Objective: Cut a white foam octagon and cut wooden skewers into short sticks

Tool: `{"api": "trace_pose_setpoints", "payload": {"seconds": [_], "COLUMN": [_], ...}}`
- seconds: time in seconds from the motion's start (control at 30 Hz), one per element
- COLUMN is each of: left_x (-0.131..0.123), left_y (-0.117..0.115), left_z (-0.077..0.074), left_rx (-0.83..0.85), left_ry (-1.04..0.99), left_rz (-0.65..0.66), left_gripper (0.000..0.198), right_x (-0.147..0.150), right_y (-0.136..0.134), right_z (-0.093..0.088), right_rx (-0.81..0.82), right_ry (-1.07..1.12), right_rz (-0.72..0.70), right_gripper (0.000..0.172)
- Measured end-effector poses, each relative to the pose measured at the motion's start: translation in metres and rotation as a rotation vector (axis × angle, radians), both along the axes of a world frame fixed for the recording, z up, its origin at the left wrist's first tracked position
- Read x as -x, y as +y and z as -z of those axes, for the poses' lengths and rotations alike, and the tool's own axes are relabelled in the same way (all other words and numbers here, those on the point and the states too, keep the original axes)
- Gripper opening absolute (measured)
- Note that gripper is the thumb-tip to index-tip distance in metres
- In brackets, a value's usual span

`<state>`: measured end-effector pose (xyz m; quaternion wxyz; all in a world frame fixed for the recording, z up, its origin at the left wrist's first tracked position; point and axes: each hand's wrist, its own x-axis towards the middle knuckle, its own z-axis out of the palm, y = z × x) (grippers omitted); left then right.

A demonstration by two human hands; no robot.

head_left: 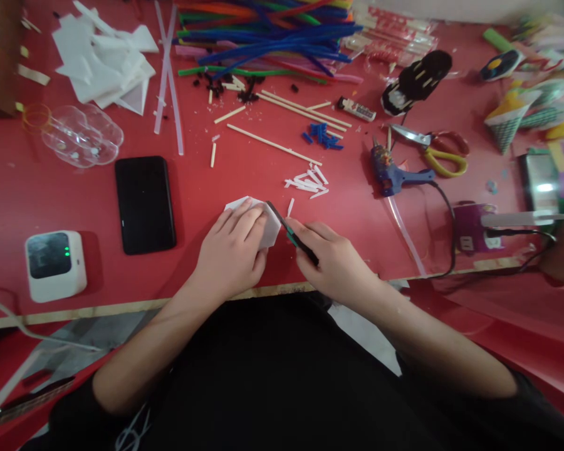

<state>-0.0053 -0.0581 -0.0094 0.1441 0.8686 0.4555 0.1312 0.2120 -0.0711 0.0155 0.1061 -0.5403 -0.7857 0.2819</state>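
Note:
My left hand (235,247) lies over a white foam sheet piece (270,233), fingers together on top and thumb at its near side, holding it down on the red table. Part of the piece is hidden under the fingers. My right hand (331,254) is closed round a black and green utility knife (297,238). Its dark blade points up and left and meets the right edge of the white piece. Just beyond the blade lies a small white strip (290,207), with a pile of similar white strips (310,180) behind it.
A black phone (145,205) and a white device (56,265) lie to the left. On the right are a blue glue gun (392,169) with its cord, and scissors (432,147). Wooden sticks (275,144), blue bits (324,136) and pipe cleaners (267,37) lie farther back.

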Motion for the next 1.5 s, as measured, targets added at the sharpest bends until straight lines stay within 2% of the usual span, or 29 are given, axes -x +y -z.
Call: {"api": "trace_pose_setpoints", "payload": {"seconds": [0.3, 0.67, 1.03, 1.3, 1.5], "left_x": [-0.001, -0.003, -0.005, -0.005, -0.006], "left_y": [0.004, 0.011, 0.012, 0.013, 0.014], "left_z": [0.0, -0.006, -0.011, -0.013, -0.013], "left_rx": [-0.01, 0.008, 0.005, 0.0, -0.019], "left_ry": [-0.01, 0.009, 0.069, 0.076, 0.082], "left_rz": [0.012, 0.014, 0.036, 0.036, 0.039], "left_gripper": [0.054, 0.051, 0.047, 0.044, 0.044], "right_x": [0.0, 0.003, 0.015, 0.024, 0.03], "right_y": [-0.001, -0.001, -0.003, -0.005, -0.007], "right_z": [-0.001, -0.007, -0.016, -0.018, -0.018], "right_rx": [0.003, 0.028, 0.031, -0.035, 0.026], "right_ry": [-0.006, -0.05, -0.247, -0.385, -0.515], "right_rz": [0.015, -0.01, -0.06, -0.085, -0.106], "right_gripper": [0.055, 0.056, 0.059, 0.059, 0.065]}}
